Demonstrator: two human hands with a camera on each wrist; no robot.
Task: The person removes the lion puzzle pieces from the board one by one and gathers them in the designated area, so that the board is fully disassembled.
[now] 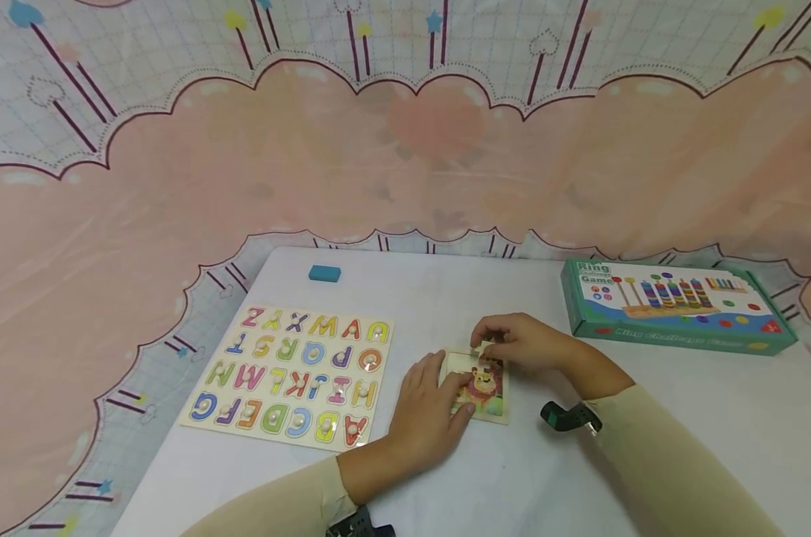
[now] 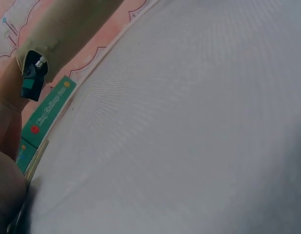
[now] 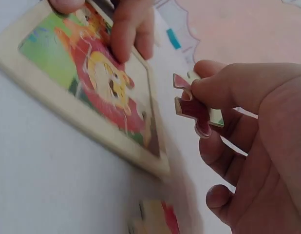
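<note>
Lion jigsaw tray [image 1: 462,362]: near the middle of the white table [image 1: 419,291], partly filled.
Left hand [image 1: 422,418]: tray's eight o'clock, fingers spread over it.
Right hand [image 1: 526,343]: one o'clock, thumb and fingertips pinching a maroon-and-cream jigsaw piece [image 3: 197,111].
Handling, in my judgement: match maroon to the printed lion [image 1: 484,382], steady the tray, lower flat, never force.
Alphabet puzzle board [image 1: 387,350]: nine o'clock.
Blue block [image 1: 324,274]: ten.
Ring Challenge Game box [image 1: 680,309]: two.
</note>
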